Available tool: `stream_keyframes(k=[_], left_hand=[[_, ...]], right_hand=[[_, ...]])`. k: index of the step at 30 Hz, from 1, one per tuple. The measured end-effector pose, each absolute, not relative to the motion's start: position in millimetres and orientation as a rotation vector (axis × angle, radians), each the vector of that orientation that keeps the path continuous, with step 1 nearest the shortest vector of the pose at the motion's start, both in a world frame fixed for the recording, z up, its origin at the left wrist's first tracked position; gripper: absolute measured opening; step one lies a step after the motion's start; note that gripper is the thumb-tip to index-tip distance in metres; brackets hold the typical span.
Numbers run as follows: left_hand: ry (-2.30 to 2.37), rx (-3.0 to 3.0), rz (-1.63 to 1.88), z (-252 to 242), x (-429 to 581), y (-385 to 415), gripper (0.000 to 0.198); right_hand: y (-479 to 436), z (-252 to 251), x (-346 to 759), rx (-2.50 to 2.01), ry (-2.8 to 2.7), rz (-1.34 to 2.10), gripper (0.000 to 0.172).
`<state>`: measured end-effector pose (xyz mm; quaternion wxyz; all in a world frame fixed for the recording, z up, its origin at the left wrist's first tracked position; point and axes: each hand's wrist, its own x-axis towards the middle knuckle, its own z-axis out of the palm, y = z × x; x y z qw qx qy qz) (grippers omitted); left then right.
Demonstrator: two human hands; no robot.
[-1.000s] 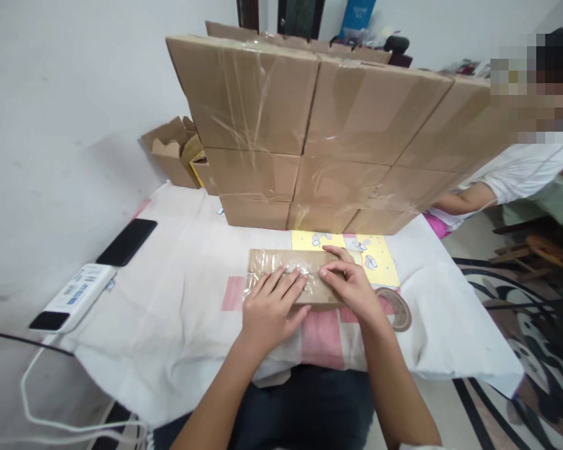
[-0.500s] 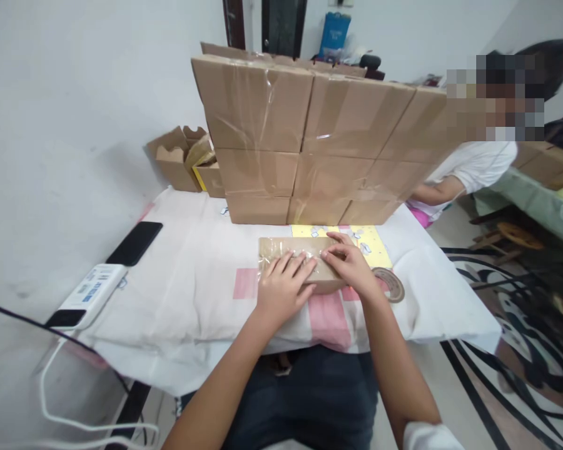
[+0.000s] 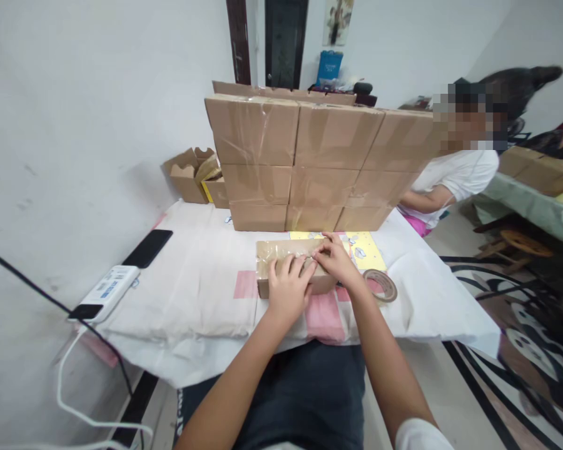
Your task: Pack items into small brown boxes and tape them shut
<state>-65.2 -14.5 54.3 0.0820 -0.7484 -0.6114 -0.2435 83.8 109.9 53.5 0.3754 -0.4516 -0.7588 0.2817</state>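
A small flat cardboard box (image 3: 268,256) with clear tape across its top lies on the cloth-covered table (image 3: 192,294). My left hand (image 3: 288,289) rests flat on the box's near edge, fingers stretched out over the tape. My right hand (image 3: 336,261) presses on the box's right part, fingers together as in a pinch at the tape. A roll of brown tape (image 3: 380,284) lies on the table just right of my right hand.
A wall of stacked taped cartons (image 3: 309,162) stands behind the box. Open small boxes (image 3: 192,178) sit at the back left. A black phone (image 3: 147,247) and a white power strip (image 3: 106,292) lie at the table's left edge. A person in a white shirt (image 3: 455,178) sits at the right.
The view has pulled back and tilted up, showing more of the room. Both hands stay on the box; my right hand's fingers have drawn closer to the left hand's fingertips.
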Motion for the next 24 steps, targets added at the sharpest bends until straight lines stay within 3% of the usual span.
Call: stream_keyframes(k=[5, 24], left_hand=[[-1.791, -2.242, -0.745, 53, -67, -12, 0.049], [-1.669, -2.306, -0.803, 49, -76, -8, 0.043]], right_hand=[[113, 48, 85, -1.178, -1.847, 0.601, 0.037], [113, 49, 83, -1.194, -1.736, 0.597, 0.023]])
